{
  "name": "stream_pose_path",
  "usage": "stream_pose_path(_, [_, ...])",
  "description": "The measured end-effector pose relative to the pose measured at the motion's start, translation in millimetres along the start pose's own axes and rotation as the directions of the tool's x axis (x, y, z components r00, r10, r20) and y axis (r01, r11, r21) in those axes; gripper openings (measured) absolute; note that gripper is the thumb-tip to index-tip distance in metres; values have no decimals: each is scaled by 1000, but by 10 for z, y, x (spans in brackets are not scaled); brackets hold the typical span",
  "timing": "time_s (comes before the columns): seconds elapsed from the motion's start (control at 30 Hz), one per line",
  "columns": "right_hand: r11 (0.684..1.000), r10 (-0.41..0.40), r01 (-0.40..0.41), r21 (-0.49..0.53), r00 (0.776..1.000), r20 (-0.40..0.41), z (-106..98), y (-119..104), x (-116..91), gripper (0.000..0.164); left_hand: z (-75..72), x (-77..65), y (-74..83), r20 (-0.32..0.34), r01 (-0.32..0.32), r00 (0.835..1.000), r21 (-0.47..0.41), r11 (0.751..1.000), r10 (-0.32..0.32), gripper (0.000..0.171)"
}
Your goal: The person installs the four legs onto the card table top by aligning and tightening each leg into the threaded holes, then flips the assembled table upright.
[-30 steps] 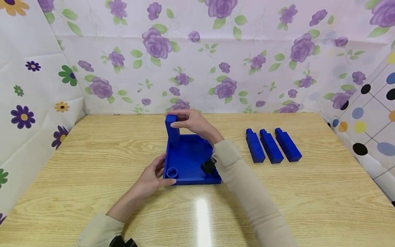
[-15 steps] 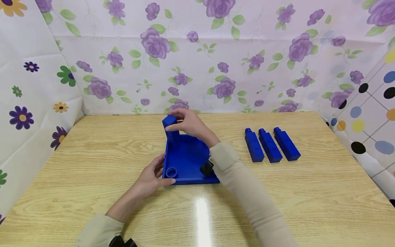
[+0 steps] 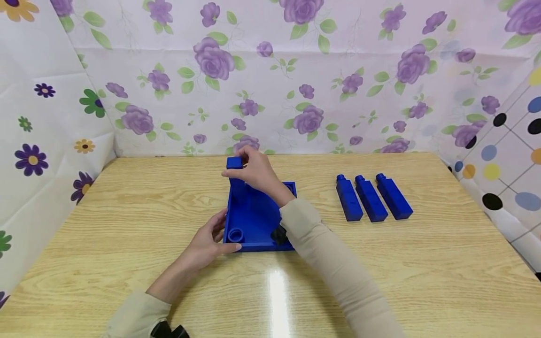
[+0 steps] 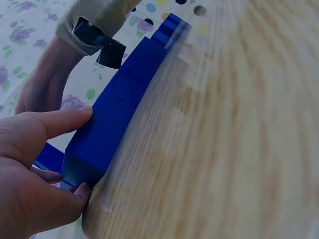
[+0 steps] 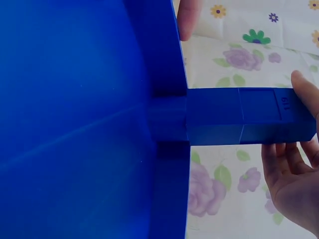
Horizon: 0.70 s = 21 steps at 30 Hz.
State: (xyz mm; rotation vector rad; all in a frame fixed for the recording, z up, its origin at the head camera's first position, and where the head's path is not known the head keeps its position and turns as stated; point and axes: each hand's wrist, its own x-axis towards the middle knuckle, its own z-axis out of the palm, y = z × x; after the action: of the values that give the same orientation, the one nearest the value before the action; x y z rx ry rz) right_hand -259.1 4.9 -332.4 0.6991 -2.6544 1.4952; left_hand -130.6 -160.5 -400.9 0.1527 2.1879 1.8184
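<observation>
Right hand [image 3: 257,171] pinches an upright post [image 3: 238,188] at the far-left corner of the tray [image 3: 255,213]; left hand [image 3: 207,244] grips its near-left corner; ring socket [image 3: 235,235] there vacant; three loose posts [image 3: 371,199] lie unfitted

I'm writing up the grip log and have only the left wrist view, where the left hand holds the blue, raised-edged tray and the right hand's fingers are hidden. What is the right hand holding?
Observer: The right hand grips an upright blue, square-sided post at the far left corner of the tray.
Operator: Are there more posts like it?
Observer: Three blue, square-sided posts with narrow necks lie side by side on the wood-grain table, right of the tray.
Operator: And the tray's near left corner?
Observer: A round blue socket sits inside it, with no post standing there.
</observation>
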Motion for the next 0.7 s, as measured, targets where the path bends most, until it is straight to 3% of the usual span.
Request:
stream_pose_path(0.27, [998, 1, -2, -66, 1000, -6, 18, -37, 6, 40, 2, -6, 7, -7, 11, 1000, -11, 1000, -11, 93])
stream_pose_path(0.47, [995, 7, 0, -97, 997, 72, -20, -63, 36, 69, -4, -17, 26, -4, 5, 1000, -13, 1000, -5, 92])
stream_pose_path(0.57, [999, -14, 19, -34, 989, 148, -95, -53, 49, 74, -1, -17, 27, -4, 4, 1000, -16, 1000, -4, 92])
stream_pose_path(0.7, [991, -36, 2, 131, 965, 260, -216, 5, 69, 70, -1, -11, 18, -9, 3, 1000, -16, 1000, -3, 92])
